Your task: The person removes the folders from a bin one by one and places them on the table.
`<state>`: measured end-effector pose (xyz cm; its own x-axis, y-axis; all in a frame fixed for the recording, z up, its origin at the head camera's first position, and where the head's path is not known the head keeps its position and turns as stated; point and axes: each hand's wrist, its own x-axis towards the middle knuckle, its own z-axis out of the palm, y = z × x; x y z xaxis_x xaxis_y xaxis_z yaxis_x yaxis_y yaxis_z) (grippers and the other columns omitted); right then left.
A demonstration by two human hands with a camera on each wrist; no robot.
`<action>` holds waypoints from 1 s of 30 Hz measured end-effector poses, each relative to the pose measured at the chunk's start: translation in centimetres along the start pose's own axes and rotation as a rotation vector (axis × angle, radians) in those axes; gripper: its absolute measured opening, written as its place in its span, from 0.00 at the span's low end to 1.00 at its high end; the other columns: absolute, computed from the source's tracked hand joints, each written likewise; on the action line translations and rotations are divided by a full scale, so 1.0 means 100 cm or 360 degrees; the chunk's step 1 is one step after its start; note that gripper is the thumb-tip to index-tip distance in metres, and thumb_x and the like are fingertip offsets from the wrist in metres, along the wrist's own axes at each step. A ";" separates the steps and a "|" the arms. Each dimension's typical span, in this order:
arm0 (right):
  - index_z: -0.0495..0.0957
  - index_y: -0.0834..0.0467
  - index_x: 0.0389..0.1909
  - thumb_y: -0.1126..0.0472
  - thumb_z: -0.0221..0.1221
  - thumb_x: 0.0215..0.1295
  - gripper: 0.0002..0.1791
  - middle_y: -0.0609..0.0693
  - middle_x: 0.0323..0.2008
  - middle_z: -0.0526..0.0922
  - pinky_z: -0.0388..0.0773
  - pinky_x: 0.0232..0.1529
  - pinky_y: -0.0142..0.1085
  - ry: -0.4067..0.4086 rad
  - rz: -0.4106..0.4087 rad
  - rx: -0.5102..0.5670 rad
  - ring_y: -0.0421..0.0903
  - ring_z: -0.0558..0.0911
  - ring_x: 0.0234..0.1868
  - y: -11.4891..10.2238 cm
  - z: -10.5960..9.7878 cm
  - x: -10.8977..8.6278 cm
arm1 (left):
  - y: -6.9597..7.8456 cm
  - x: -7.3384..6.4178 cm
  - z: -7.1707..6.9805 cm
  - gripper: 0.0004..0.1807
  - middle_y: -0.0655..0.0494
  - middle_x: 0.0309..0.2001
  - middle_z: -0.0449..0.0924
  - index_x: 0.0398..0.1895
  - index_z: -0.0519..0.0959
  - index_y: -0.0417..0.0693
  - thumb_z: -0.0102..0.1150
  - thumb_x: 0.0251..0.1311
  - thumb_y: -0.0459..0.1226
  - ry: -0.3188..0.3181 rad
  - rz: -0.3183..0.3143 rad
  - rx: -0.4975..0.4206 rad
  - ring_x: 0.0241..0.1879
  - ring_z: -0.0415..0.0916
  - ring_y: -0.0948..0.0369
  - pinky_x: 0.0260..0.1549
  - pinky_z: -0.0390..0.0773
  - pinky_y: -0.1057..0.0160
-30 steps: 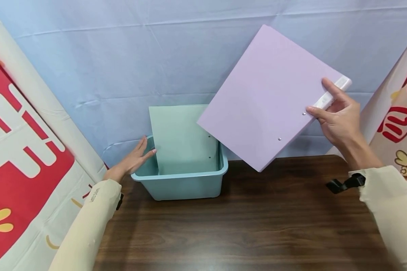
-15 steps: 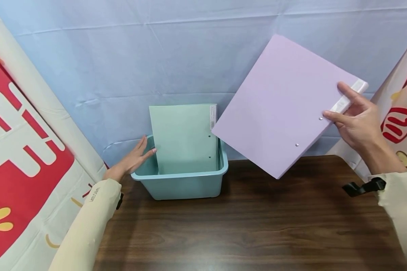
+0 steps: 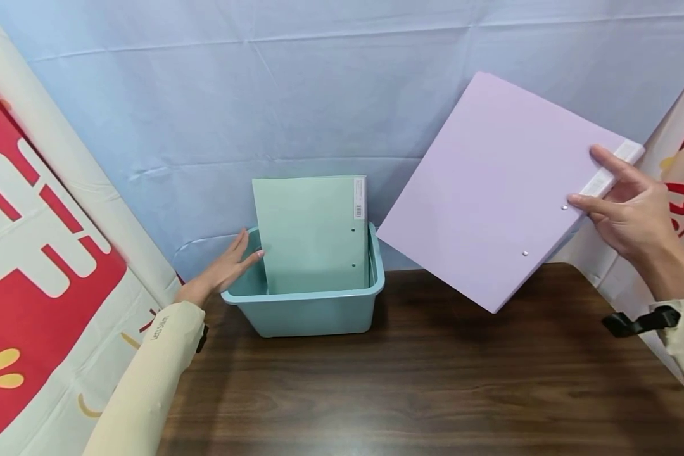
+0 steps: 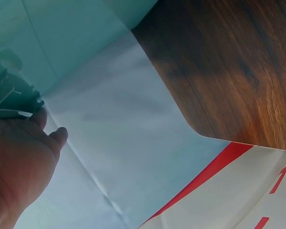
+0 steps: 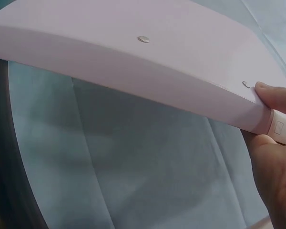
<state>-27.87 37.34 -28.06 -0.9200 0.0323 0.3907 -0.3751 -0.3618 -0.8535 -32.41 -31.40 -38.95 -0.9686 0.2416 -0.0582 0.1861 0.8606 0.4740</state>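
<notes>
My right hand grips a purple ring binder by its spine corner, where a white label wraps round. The binder is held up in the air, tilted, its lower corner just over the table. Two metal rivets show near its spine in the right wrist view. A mint green binder stands upright in a blue-green plastic basin, its lower part hidden behind the front wall. With fingers extended, my left hand rests at the basin's left rim; the left wrist view has this hand beside the basin too.
The basin stands on a dark wooden table, near its back edge. Behind hangs a pale blue cloth. Red and white printed cloths flank the table at left and right.
My right hand has carried the purple binder to the right and slightly down, away from the basin. The green binder's label and right edge have come into view. My left hand stays put.
</notes>
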 end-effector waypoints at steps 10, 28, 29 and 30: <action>0.63 0.50 0.73 0.86 0.54 0.58 0.44 0.45 0.76 0.51 0.81 0.41 0.30 -0.0038 0.0049 -0.0119 0.41 0.66 0.63 0.000 -0.023 -0.001 | -0.003 0.000 0.000 0.49 0.57 0.78 0.18 0.77 0.24 0.55 0.32 0.67 0.68 0.0001 0.0010 -0.0013 0.77 0.22 0.50 0.70 0.36 0.37; 0.58 0.54 0.75 0.87 0.50 0.59 0.45 0.44 0.76 0.45 0.78 0.45 0.24 -0.0230 0.0090 -0.0317 0.39 0.59 0.68 0.002 -0.054 -0.003 | -0.004 0.001 0.001 0.49 0.57 0.78 0.20 0.77 0.26 0.54 0.32 0.68 0.68 0.0034 0.0029 -0.0017 0.77 0.23 0.51 0.70 0.36 0.37; 0.58 0.53 0.75 0.87 0.51 0.60 0.45 0.44 0.76 0.46 0.78 0.44 0.24 -0.0233 0.0098 -0.0342 0.38 0.60 0.67 0.002 -0.056 -0.004 | -0.004 0.000 0.001 0.49 0.57 0.78 0.20 0.77 0.26 0.54 0.32 0.68 0.68 0.0035 0.0029 -0.0014 0.77 0.23 0.51 0.70 0.36 0.37; 0.58 0.54 0.75 0.87 0.51 0.60 0.45 0.45 0.76 0.47 0.78 0.44 0.23 -0.0240 0.0101 -0.0361 0.38 0.61 0.66 0.002 -0.057 -0.004 | -0.004 0.000 0.001 0.49 0.57 0.78 0.19 0.77 0.25 0.54 0.31 0.68 0.68 0.0031 0.0030 -0.0011 0.77 0.23 0.51 0.70 0.36 0.37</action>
<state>-28.26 42.58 -30.35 -0.9214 -0.1287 0.3666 -0.3491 -0.1400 -0.9266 -32.50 -31.72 -39.25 -0.9680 0.2489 -0.0319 0.2034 0.8529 0.4809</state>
